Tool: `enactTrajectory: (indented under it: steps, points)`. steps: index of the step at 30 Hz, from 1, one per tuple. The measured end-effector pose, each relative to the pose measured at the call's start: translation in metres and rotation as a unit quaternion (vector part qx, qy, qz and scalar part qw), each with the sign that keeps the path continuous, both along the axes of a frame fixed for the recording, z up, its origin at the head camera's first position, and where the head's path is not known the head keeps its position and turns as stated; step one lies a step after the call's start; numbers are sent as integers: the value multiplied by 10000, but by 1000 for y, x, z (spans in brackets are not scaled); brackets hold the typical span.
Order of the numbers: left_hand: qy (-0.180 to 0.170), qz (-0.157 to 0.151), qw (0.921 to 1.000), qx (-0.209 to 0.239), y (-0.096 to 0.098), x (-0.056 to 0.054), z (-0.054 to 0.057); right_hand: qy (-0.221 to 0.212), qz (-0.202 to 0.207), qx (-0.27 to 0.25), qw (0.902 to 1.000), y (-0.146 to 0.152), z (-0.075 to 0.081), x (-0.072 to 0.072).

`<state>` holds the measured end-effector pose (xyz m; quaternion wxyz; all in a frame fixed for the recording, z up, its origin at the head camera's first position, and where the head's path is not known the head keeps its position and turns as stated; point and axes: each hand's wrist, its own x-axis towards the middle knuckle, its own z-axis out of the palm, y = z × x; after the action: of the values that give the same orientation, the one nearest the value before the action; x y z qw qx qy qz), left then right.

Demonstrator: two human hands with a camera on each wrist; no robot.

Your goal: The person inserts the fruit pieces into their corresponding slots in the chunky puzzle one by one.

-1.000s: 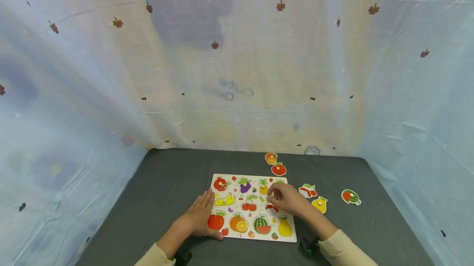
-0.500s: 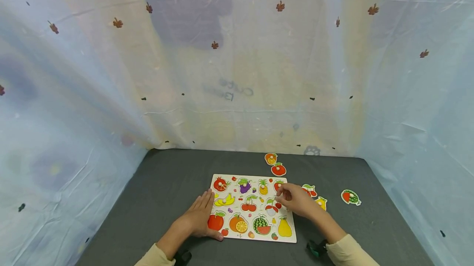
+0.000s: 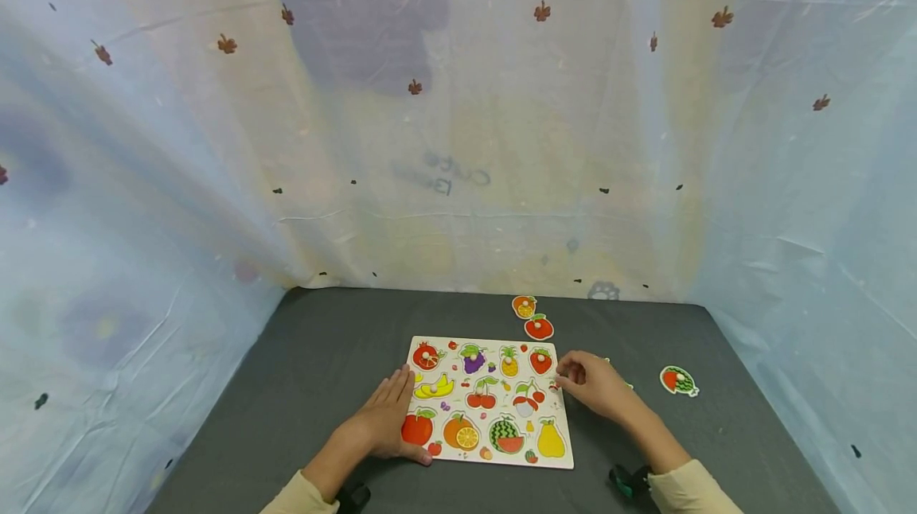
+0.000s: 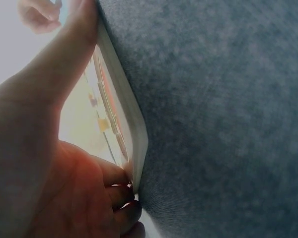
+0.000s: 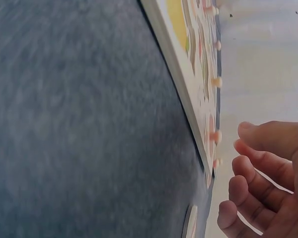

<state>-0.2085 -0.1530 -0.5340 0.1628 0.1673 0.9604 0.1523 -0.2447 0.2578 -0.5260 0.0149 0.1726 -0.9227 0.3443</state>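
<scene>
A white fruit puzzle board (image 3: 494,456) lies on the dark table. My left hand (image 3: 383,414) rests flat along its left edge, fingers straight and thumb at the lower corner. My right hand (image 3: 593,387) is just off the board's right edge. In the right wrist view its fingers (image 5: 248,168) are loosely bent with nothing between them. A strawberry piece (image 3: 540,360) with a knob sits at the board's upper right. Other knobbed pieces on the board include the pineapple (image 3: 509,361), grapes (image 3: 473,358) and pomegranate (image 3: 426,356).
An orange piece (image 3: 524,307) and a red fruit piece (image 3: 539,328) lie behind the board. A watermelon piece (image 3: 678,380) lies farther right. My right hand mostly hides two more loose pieces. A patterned curtain (image 3: 458,180) surrounds the dark tabletop (image 3: 344,339).
My right hand has moved right, off the board's upper right area, uncovering the strawberry piece and covering two loose pieces. The left hand has stayed in place.
</scene>
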Motion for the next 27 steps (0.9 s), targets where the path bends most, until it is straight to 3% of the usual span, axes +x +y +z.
enactTrajectory:
  steps: [11,27]
  points:
    - [-2,-3,10000,-4,-1,-1,-2,326,-444,124,9984,23,5,0]
    - [51,-57,10000,2,-1,-2,-7,47,-1115,143,9936,54,4,-8]
